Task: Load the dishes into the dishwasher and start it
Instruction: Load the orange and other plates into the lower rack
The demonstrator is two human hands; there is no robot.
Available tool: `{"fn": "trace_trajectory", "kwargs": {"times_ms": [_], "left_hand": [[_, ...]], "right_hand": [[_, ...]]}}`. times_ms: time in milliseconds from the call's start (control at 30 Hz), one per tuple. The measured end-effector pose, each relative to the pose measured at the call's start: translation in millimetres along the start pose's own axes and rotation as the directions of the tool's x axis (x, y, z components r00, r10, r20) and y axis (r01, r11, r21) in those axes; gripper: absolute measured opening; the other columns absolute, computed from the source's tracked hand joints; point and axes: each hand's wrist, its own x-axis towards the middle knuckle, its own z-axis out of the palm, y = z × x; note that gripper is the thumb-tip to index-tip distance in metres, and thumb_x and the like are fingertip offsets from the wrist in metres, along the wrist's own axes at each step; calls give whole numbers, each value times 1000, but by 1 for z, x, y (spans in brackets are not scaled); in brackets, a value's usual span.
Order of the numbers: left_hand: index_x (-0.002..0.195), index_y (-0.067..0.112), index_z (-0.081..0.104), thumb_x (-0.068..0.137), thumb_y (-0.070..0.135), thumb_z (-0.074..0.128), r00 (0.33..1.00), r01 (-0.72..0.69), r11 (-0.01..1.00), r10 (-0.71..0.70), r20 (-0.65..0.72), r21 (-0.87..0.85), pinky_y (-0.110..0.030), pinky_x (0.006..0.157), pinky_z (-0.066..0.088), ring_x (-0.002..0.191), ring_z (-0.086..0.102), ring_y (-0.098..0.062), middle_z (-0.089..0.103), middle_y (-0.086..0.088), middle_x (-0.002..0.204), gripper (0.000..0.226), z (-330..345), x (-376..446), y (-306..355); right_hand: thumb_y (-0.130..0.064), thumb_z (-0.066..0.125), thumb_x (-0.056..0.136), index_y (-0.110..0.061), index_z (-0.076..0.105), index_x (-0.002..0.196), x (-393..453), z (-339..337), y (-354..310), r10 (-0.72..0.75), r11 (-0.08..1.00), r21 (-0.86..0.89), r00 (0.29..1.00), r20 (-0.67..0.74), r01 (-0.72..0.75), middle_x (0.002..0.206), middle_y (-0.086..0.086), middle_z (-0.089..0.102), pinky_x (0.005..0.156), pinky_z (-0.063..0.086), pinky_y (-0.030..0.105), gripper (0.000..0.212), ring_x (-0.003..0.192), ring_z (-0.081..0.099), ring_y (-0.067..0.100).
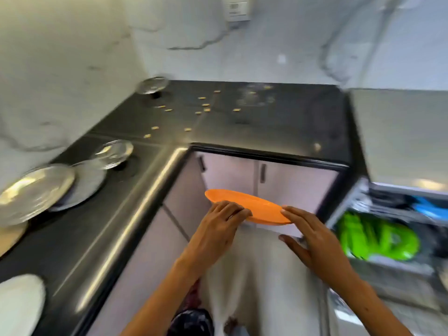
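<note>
Orange plate [244, 204]: held in the air at centre frame, tilted, in front of the cabinet doors [266, 180]. Left hand [218, 224] grips the near rim, fingers curled over it. Right hand [308, 236] touches the right rim with straight fingers, thumb spread below. Dishwasher rack [388, 229]: at 3 o'clock, pulled out, carrying what appear to be green dishes [378, 236], blurred. Steel plates [36, 190] lie on the black counter [242, 117] at 9 o'clock.

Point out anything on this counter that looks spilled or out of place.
Small yellowish crumbs lie scattered over the black countertop near the back corner, with a pale smudge beside them. On the left, a steel plate rests tilted on another plate.
</note>
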Motion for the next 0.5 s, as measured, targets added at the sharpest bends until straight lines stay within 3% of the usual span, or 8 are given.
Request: {"fn": "trace_trajectory", "kwargs": {"times_ms": [133, 233, 333, 500], "left_hand": [[104, 14, 58, 91, 5, 49, 977, -196, 967, 206, 48, -165, -34, 76, 42, 81, 58, -29, 65, -8, 93, 19, 77, 60, 70], [100, 13, 64, 89, 6, 51, 942, -303, 908, 332, 55, -290, -35, 77, 45, 84, 59, -28, 66, -8, 94, 18, 137, 90, 128], [101, 8, 70, 88, 8, 54, 901, -377, 849, 429, 67, -371, -33, 85, 43, 93, 58, -25, 67, -8, 102, 21, 189, 114, 188], [105, 9, 70, 92, 19, 49, 851, -338, 815, 478, 217, -471, -33, 83, 44, 91, 57, -21, 65, -3, 100, 26, 268, 141, 249]], "right_hand": [[-30, 48, 92, -16, 58, 118, -91, -62, 42, 211, 969, -105, 971, -115, -223, 117, 4, 62, 88, 44, 25, 31, 105, 57, 18], [-16, 55, 85, -23, 54, 111, -165, -98, 62, 373, 875, -211, 884, -280, -436, 100, 5, 70, 59, 48, 28, 27, 81, 64, 23], [-25, 51, 87, -24, 55, 103, -233, -124, 77, 564, 711, -215, 726, -394, -669, 86, 3, 70, 47, 47, 30, 17, 69, 65, 29], [-22, 62, 85, -18, 64, 87, -307, -140, 101, 755, 379, -82, 359, -549, -922, 64, 0, 62, 41, 41, 32, 4, 53, 60, 29]]}}
